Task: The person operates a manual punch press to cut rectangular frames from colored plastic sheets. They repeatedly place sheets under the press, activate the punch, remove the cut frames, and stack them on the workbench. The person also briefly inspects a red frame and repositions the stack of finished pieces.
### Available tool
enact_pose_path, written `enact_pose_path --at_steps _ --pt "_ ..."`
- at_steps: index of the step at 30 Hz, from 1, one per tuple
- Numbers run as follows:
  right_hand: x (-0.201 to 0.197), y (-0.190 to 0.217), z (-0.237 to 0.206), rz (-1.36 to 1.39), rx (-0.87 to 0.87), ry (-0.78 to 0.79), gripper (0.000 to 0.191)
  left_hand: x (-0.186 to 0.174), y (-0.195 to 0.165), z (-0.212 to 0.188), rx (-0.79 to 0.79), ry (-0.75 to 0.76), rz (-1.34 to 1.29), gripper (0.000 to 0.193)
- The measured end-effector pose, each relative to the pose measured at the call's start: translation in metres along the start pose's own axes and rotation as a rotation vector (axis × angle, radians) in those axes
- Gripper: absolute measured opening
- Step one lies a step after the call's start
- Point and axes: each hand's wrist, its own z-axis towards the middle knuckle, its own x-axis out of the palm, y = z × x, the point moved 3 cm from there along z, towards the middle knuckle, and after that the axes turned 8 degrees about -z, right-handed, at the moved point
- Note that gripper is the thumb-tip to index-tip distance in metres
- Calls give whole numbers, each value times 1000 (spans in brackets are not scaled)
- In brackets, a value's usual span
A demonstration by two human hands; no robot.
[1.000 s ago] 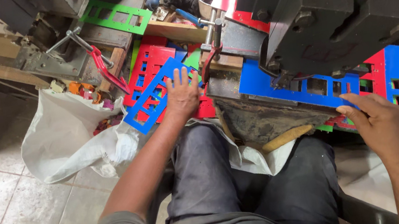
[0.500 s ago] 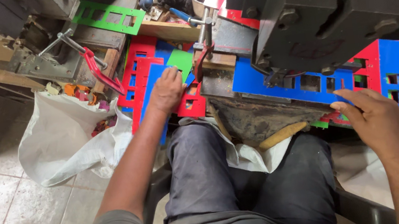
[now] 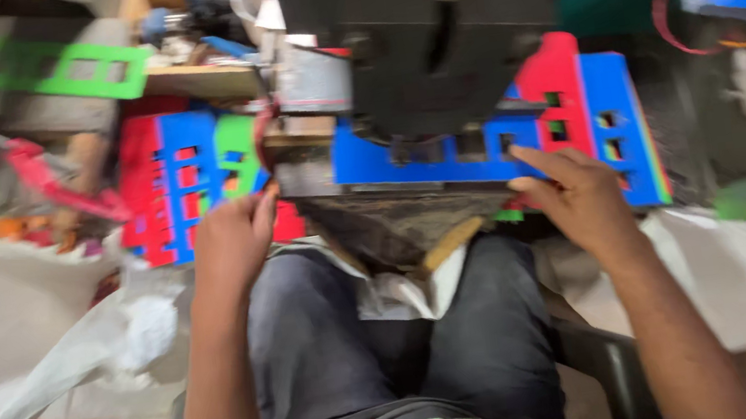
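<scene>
Right hand [image 3: 578,197] lies spread, fingertips pressing the blue cut-out sheet [image 3: 443,154] flat under the dark press [image 3: 436,28], steadying it. Left hand [image 3: 233,237] curls at the bed's left edge beside the red-and-blue stack [image 3: 168,184]; grip unclear.

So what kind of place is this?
Probably a small workshop: a black press over a blue cut sheet, a stack of punched sheets by the left hand, and a cluttered bench.
</scene>
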Motion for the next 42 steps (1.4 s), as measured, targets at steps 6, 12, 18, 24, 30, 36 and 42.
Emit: enact_pose_path --at_steps 6,12,18,24,30,36,42 --pt "-45 -97 -39 -16 239 -280 40 52 -137 -98 40 427 -285 23" --pt "-20 -109 -45 -485 258 -63 74 86 -238 -126 702 187 -248 36" --pt "-34 -75 -43 -555 259 -34 61 110 -279 -115 920 -35 -4 50" --pt "-35 -75 -36 -639 380 142 56 131 -282 -99 811 -59 133 47" --pt "-40 -85 -35 -599 422 203 46 129 -275 -95 766 -69 123 42" --pt "-54 -98 -45 -475 409 96 39 125 -276 -93 743 -50 133 40" --pt "-73 -104 -53 -418 442 122 38 127 -275 -93 748 -76 166 44"
